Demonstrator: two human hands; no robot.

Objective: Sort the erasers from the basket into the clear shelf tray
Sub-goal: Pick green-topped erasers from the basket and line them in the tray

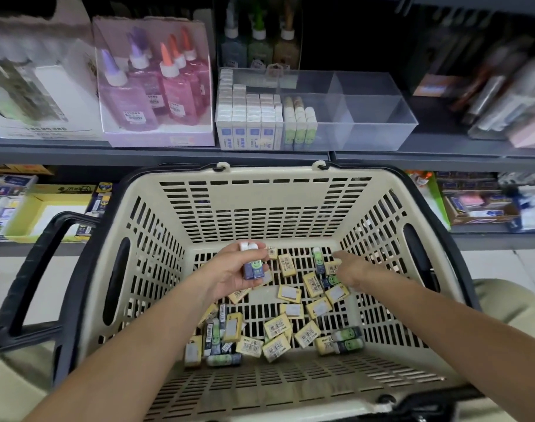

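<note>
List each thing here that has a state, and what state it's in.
left hand: holds two smiley erasers.
right hand: open, reaching among loose erasers.
basket: loose erasers scattered on its floor.
clear shelf tray: left sections stocked, right sections empty.

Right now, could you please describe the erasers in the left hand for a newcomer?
Look into the beige slotted plastic basket. Over its far floor, the left hand grips white erasers in dark-blue sleeves with a green smiley face. Unlike the loose ones below, they are held up.
</note>
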